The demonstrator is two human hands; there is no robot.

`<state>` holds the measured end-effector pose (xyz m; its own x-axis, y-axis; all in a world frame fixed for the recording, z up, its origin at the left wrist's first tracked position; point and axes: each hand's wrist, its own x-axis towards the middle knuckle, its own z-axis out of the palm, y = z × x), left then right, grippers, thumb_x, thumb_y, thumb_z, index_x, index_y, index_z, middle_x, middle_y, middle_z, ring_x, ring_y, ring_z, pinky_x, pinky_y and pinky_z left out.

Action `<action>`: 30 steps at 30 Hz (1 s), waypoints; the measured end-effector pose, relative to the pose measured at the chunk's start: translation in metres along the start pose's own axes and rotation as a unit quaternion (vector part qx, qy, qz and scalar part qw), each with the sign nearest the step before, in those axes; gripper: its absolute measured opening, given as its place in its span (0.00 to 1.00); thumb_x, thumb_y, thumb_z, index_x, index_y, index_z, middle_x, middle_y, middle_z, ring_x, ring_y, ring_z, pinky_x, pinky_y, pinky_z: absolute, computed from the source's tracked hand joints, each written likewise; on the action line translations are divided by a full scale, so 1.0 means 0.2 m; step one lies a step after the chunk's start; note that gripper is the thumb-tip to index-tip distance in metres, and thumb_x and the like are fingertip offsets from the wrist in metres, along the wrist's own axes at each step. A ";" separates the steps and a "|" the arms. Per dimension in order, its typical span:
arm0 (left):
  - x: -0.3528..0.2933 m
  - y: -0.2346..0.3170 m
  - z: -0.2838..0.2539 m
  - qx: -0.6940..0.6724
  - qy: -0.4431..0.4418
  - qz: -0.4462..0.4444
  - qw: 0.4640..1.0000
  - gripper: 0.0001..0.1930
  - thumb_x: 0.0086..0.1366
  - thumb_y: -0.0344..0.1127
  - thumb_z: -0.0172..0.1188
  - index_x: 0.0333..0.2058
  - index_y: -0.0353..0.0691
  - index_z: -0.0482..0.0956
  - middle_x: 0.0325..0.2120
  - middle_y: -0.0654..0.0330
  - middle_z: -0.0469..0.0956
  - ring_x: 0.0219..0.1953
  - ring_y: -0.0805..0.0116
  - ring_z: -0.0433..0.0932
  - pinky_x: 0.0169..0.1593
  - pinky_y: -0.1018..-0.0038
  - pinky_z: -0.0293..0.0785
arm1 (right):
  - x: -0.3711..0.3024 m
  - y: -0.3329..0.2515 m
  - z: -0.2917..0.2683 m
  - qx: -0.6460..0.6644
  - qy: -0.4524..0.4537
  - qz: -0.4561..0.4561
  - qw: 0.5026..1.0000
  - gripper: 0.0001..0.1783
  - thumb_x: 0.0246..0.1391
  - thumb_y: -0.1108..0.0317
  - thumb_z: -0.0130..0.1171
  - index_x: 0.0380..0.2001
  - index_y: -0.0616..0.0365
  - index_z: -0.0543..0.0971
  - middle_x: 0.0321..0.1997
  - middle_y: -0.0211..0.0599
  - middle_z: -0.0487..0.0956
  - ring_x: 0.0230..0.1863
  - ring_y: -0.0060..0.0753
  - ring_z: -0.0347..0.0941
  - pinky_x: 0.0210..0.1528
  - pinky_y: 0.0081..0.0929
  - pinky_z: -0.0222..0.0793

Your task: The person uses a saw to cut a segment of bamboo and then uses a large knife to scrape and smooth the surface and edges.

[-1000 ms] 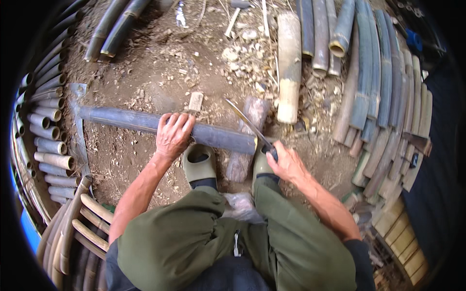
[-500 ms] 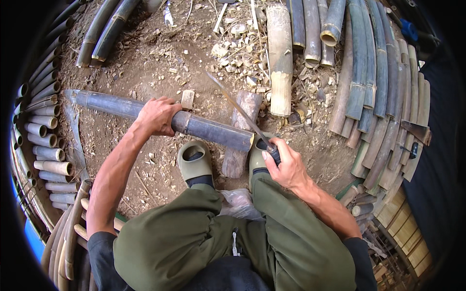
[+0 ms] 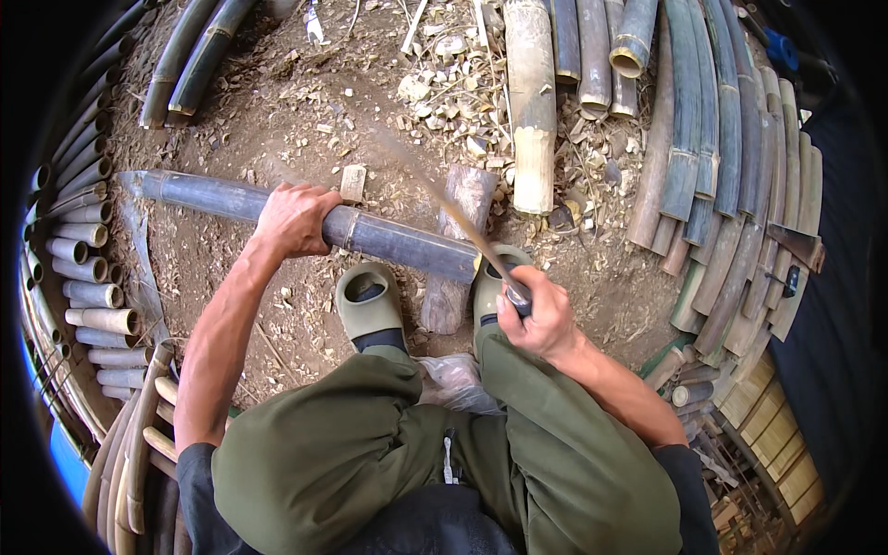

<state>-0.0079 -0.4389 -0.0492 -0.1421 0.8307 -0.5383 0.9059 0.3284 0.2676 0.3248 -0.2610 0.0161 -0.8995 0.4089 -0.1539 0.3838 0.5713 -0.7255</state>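
A dark bamboo pole [image 3: 407, 242] lies slanting across the ground before me, its right end propped on a short wooden block [image 3: 448, 302]. My left hand [image 3: 294, 220] is closed over the pole near a node at its middle. In my right hand [image 3: 538, 314] is the dark handle of a long-bladed knife [image 3: 462, 222]. Its blade points up and to the left, smeared by motion towards the tip, and passes over the pole's right end. Whether the blade touches the pole I cannot tell.
Split bamboo lengths [image 3: 726, 120] are stacked at the right, with a hatchet-like blade [image 3: 797, 246] on them. A pale-ended bamboo length [image 3: 532, 120] lies ahead among wood chips [image 3: 444, 97]. Cut bamboo tubes [image 3: 97, 294] line the left. My sandals [image 3: 370, 310] flank the block.
The knife has turned slightly and its blade now blurs, with my right hand a little lower and turned over its handle. My left hand keeps its grip; the whole view has shifted slightly.
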 end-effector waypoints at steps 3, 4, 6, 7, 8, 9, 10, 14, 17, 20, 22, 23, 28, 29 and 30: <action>0.02 0.02 0.00 0.010 0.030 0.011 0.999 0.28 0.37 0.41 0.72 0.43 0.49 0.78 0.35 0.61 0.80 0.45 0.59 0.79 0.53 0.60 0.72 | 0.03 0.23 0.02 -0.085 -0.140 0.142 0.976 0.17 0.61 0.63 0.59 0.47 0.63 0.71 0.25 0.52 0.79 0.27 0.55 0.81 0.29 0.44 0.76; 0.01 0.01 0.03 0.014 0.055 0.017 0.998 0.27 0.38 0.41 0.72 0.42 0.49 0.78 0.35 0.61 0.80 0.45 0.59 0.79 0.52 0.60 0.73 | 0.06 0.22 0.01 -0.048 -0.114 0.127 0.984 0.17 0.61 0.63 0.59 0.47 0.62 0.71 0.26 0.52 0.79 0.27 0.56 0.81 0.29 0.44 0.76; -0.03 -0.01 0.08 0.022 0.078 0.019 0.997 0.26 0.39 0.41 0.72 0.41 0.50 0.78 0.35 0.62 0.80 0.45 0.59 0.79 0.52 0.60 0.72 | 0.03 0.09 0.00 0.033 -0.073 0.113 0.990 0.17 0.61 0.63 0.59 0.48 0.61 0.71 0.26 0.53 0.79 0.27 0.57 0.81 0.29 0.46 0.76; -0.03 -0.01 0.08 0.028 0.090 0.014 0.995 0.25 0.40 0.41 0.73 0.41 0.50 0.78 0.35 0.62 0.80 0.45 0.60 0.79 0.52 0.60 0.72 | 0.08 0.01 -0.03 0.060 -0.014 0.069 0.996 0.17 0.61 0.63 0.59 0.47 0.61 0.71 0.26 0.52 0.79 0.27 0.57 0.80 0.29 0.45 0.76; -0.04 0.00 0.08 0.035 0.102 0.009 0.994 0.25 0.40 0.41 0.73 0.41 0.50 0.77 0.35 0.63 0.79 0.44 0.60 0.79 0.52 0.59 0.71 | 0.06 0.00 -0.02 0.068 0.020 0.035 0.997 0.17 0.60 0.63 0.60 0.47 0.61 0.71 0.27 0.52 0.79 0.27 0.57 0.80 0.29 0.45 0.76; -0.04 0.00 0.09 0.040 0.134 0.014 0.990 0.25 0.41 0.41 0.73 0.41 0.50 0.77 0.35 0.63 0.79 0.44 0.61 0.79 0.52 0.59 0.70 | 0.05 -0.02 -0.02 0.076 0.057 -0.003 0.995 0.17 0.60 0.63 0.60 0.47 0.61 0.71 0.27 0.51 0.79 0.27 0.57 0.80 0.29 0.45 0.76; -0.04 0.00 0.11 0.046 0.165 0.019 0.985 0.25 0.41 0.40 0.73 0.41 0.49 0.77 0.35 0.63 0.79 0.44 0.61 0.79 0.53 0.59 0.70 | 0.04 -0.02 -0.01 0.084 0.094 -0.042 0.991 0.17 0.60 0.63 0.60 0.47 0.61 0.72 0.27 0.51 0.79 0.27 0.57 0.80 0.29 0.45 0.76; -0.03 0.01 0.14 0.058 0.238 0.027 0.969 0.25 0.42 0.39 0.73 0.42 0.49 0.76 0.34 0.63 0.78 0.44 0.61 0.78 0.54 0.58 0.68 | -0.01 0.23 0.01 -0.061 -0.139 0.164 0.975 0.16 0.60 0.62 0.60 0.44 0.61 0.72 0.24 0.54 0.79 0.27 0.59 0.80 0.31 0.47 0.77; -0.05 -0.01 0.20 0.059 0.254 0.022 0.965 0.26 0.43 0.41 0.74 0.43 0.49 0.76 0.35 0.63 0.78 0.44 0.61 0.77 0.55 0.57 0.68 | 0.03 0.03 -0.04 0.059 -0.056 0.111 0.990 0.16 0.61 0.62 0.59 0.44 0.63 0.72 0.27 0.54 0.79 0.28 0.59 0.80 0.32 0.46 0.78; -0.05 0.00 0.20 0.059 0.266 0.021 0.962 0.26 0.43 0.40 0.73 0.43 0.50 0.76 0.35 0.64 0.78 0.43 0.62 0.77 0.55 0.57 0.67 | 0.07 -0.05 -0.03 0.040 0.055 -0.022 0.997 0.17 0.61 0.62 0.59 0.44 0.64 0.72 0.31 0.54 0.79 0.29 0.57 0.81 0.30 0.43 0.79; -0.04 0.01 0.19 0.069 0.278 0.023 0.958 0.25 0.43 0.38 0.72 0.43 0.49 0.76 0.36 0.64 0.78 0.43 0.62 0.77 0.55 0.58 0.67 | 0.01 0.06 0.00 -0.011 0.043 -0.037 0.998 0.17 0.61 0.61 0.59 0.45 0.64 0.72 0.30 0.55 0.80 0.29 0.57 0.81 0.30 0.43 0.79; -0.03 0.01 0.19 0.075 0.288 0.024 0.954 0.26 0.42 0.38 0.73 0.43 0.48 0.76 0.36 0.63 0.78 0.44 0.62 0.77 0.55 0.58 0.67 | -0.03 0.14 0.01 -0.120 -0.069 0.054 0.989 0.16 0.61 0.61 0.58 0.44 0.63 0.72 0.28 0.56 0.80 0.29 0.58 0.81 0.29 0.42 0.79; -0.05 0.01 0.24 0.082 0.311 0.017 0.947 0.20 0.49 0.31 0.65 0.43 0.48 0.76 0.37 0.63 0.77 0.44 0.63 0.77 0.56 0.57 0.65 | 0.02 -0.08 -0.10 0.012 -0.092 0.128 0.987 0.18 0.62 0.59 0.59 0.45 0.62 0.72 0.28 0.57 0.80 0.30 0.60 0.81 0.32 0.44 0.78; -0.06 0.03 0.24 0.079 0.317 0.015 0.945 0.20 0.49 0.31 0.64 0.44 0.48 0.76 0.37 0.63 0.77 0.45 0.62 0.76 0.56 0.57 0.65 | 0.04 -0.15 -0.12 0.029 -0.038 0.077 0.996 0.18 0.62 0.59 0.59 0.45 0.63 0.72 0.29 0.57 0.80 0.30 0.60 0.81 0.32 0.43 0.78; -0.08 0.03 0.24 0.078 0.324 0.013 0.943 0.20 0.50 0.31 0.64 0.44 0.48 0.76 0.38 0.63 0.77 0.45 0.62 0.76 0.57 0.57 0.65 | 0.05 -0.19 -0.12 0.047 0.019 0.025 0.998 0.18 0.62 0.59 0.59 0.45 0.64 0.72 0.30 0.57 0.80 0.30 0.59 0.81 0.31 0.43 0.78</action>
<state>0.0193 -0.4714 -0.0784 -0.2873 0.9545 0.0806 0.9527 0.2760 0.1270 0.3059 -0.2601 0.0581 -0.8710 0.4619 -0.1672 0.4044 0.4811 -0.7778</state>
